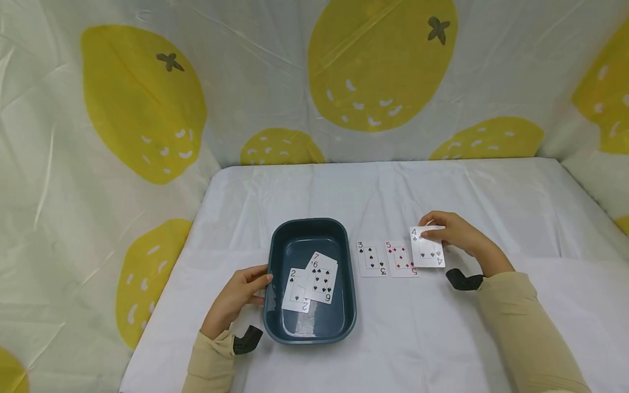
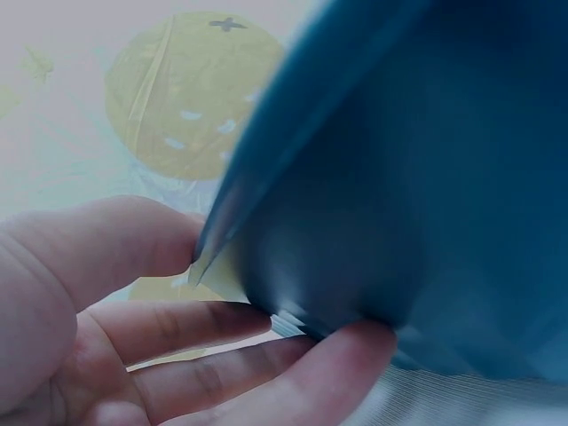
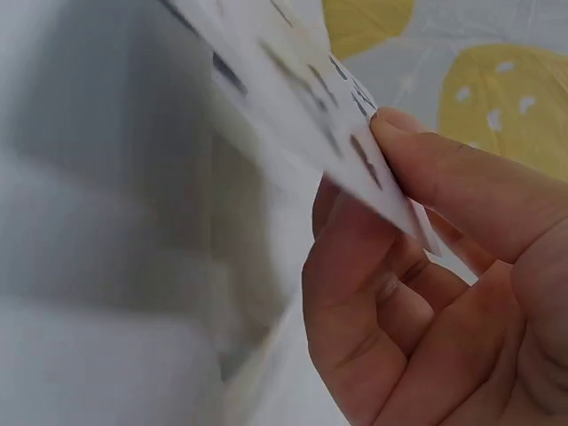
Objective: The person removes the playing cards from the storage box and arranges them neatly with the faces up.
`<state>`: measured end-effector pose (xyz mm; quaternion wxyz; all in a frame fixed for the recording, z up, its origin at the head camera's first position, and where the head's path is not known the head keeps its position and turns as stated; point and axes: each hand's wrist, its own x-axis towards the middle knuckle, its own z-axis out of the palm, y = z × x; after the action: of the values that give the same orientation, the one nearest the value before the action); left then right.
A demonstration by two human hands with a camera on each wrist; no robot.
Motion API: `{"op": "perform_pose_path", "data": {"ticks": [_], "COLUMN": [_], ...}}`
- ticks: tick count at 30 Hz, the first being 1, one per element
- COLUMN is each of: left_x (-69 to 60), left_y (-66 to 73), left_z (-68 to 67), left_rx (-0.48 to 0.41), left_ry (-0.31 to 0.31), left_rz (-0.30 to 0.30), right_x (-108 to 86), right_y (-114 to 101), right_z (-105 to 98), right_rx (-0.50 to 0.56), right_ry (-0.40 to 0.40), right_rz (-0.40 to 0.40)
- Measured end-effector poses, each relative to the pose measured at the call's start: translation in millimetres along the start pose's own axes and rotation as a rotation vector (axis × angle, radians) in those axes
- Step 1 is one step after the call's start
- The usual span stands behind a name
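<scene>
Card (image 1: 426,256), a four of spades, tilted up off the right end of a short row on the white-draped desk (image 1: 496,207), well short of the far edge. Pinched at its far right corner in the right grip (image 1: 457,234), thumb on the face, fingers curled behind, closed to little more than the card's thickness. Just left, flat on the desk, a five of diamonds (image 1: 399,259), overlapped in the head view, contact impossible to confirm; then a three of spades (image 1: 372,259) near the right rim of a dark blue tray (image 1: 348,305). Inside, mid-tray, a two of spades (image 1: 293,292), a six of spades (image 1: 321,284) and a mostly hidden seven (image 1: 316,255). At the tray's left rim, the left grip (image 1: 238,297), narrowed on the edge, thumb tip at the lip, fingers against the outer wall. By all appearances a near-weightless, thin, springy card, slick-faced, prone to sliding or creasing; best held lightly by an edge or corner, or lifted from flat with a nail beneath a free edge. Tray probably stiff, smooth plastic, best steadied by the rim.
</scene>
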<state>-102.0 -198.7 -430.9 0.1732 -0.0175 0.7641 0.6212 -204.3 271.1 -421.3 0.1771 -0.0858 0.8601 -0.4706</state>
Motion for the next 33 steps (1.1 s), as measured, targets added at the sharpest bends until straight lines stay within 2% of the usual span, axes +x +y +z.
{"op": "perform_pose_path", "data": {"ticks": [3, 10, 13, 18, 27, 33], "left_x": [0.1, -1.3, -1.1, -0.7, -1.4, -0.6], "left_y": [0.1, 0.8, 1.0, -0.1, -0.4, -0.1], "left_z": [-0.3, -0.5, -0.5, -1.0, -1.4, -1.3], "left_rx": [-0.004, -0.006, -0.009, -0.009, -0.006, -0.008], "left_ry": [0.006, -0.011, -0.001, 0.012, 0.015, 0.015], "left_rz": [-0.006, -0.011, -0.017, -0.019, -0.023, -0.025], "right_x": [-3.7, -7.7, -8.3, -8.2, -4.2, -5.8], "right_y": [11, 20, 19, 16, 15, 9], "right_z": [-3, 4, 9, 14, 17, 15], "right_rx": [-0.023, -0.246, -0.289, -0.336, -0.373, -0.365], "right_ry": [-0.002, 0.047, 0.069, 0.064, 0.083, 0.067], "right_rz": [0.030, -0.063, -0.059, -0.030, -0.094, -0.088]}}
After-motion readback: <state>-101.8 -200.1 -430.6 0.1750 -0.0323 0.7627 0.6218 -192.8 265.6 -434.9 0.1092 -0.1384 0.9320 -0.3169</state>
